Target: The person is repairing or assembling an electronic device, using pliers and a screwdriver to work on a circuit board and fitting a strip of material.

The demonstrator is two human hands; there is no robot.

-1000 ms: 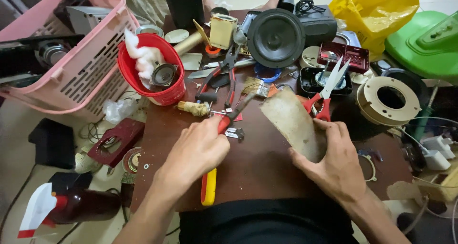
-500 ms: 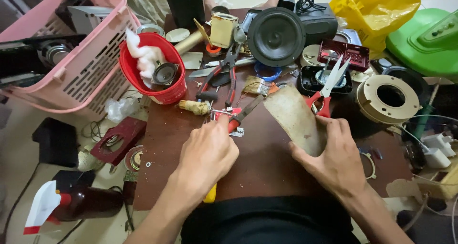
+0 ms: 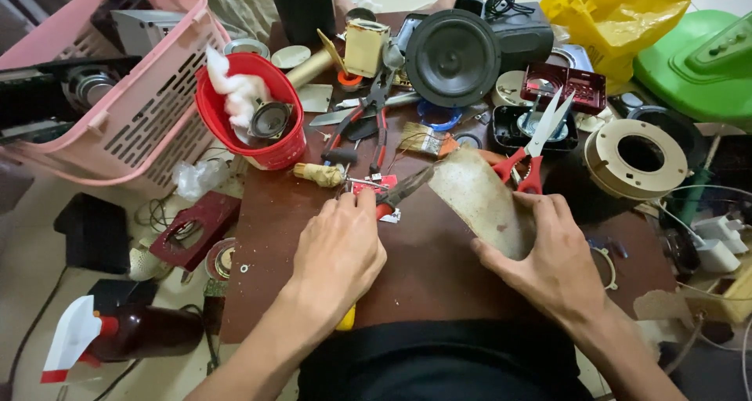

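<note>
At table centre, on the dark brown table (image 3: 439, 268), the left hand (image 3: 338, 254) is closed around a tool with a yellow handle (image 3: 345, 319) (only the handle end shows, below the wrist). The tool's long axis runs from about 7 o'clock at the handle to about 1 o'clock at the tip. Its dark working end (image 3: 407, 188) emerges past a red collar and points toward 1 o'clock, meeting the lower edge of a curved beige panel (image 3: 479, 199).

The right hand (image 3: 548, 254) grips the near end of that panel, thumb on top and fingers wrapped beneath. The panel's long axis runs from 5 o'clock at the hand to 11 o'clock at its free end. A small red circuit piece (image 3: 374, 184) lies just beside the left fingertips.

Red-handled scissors (image 3: 536, 146) lie at 1 o'clock from the panel, blades pointing to 1 o'clock. A black speaker (image 3: 453, 56) stands at 12 o'clock. A red bowl (image 3: 258, 127) sits at 10 o'clock, beside a pink basket (image 3: 117, 95).
</note>
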